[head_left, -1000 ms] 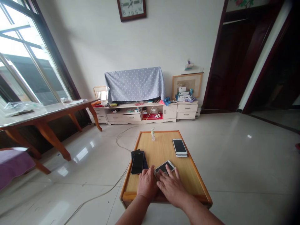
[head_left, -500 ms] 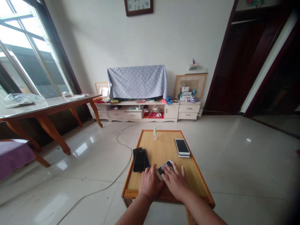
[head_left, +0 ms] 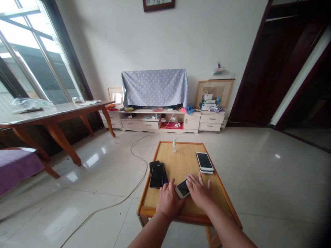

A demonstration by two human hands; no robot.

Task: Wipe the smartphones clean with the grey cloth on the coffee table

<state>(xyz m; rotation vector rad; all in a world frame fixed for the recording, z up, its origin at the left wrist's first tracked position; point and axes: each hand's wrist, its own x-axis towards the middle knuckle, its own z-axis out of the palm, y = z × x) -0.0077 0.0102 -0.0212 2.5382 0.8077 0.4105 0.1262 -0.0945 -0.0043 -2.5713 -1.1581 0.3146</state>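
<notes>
A white-framed smartphone (head_left: pixel 182 189) with a dark screen lies tilted near the front of the small wooden table (head_left: pixel 178 156). Along its lower left edge my left hand (head_left: pixel 168 200) holds it, thumb and index finger around the corner. My right hand (head_left: pixel 201 193) lies over the phone's upper right end, fingers stretched and spread. A small pale patch shows at its fingertips; I cannot make out whether it is a cloth or the phone's edge. To the left rests a stack of dark phones (head_left: pixel 157 175). White phones (head_left: pixel 204 161) lie stacked on the right.
A small spray bottle (head_left: pixel 174 146) stands near the table's far edge. A long cable (head_left: pixel 141 182) runs over the tiled floor to the left. Further back are a white cabinet (head_left: pixel 191 121) under a dotted cloth (head_left: pixel 155 88), and a larger table (head_left: pixel 67 111) by the window.
My right hand has slid toward the phone's upper right edge, uncovering more of the screen. My left hand stays at the lower left edge. The whole view has shifted slightly.
</notes>
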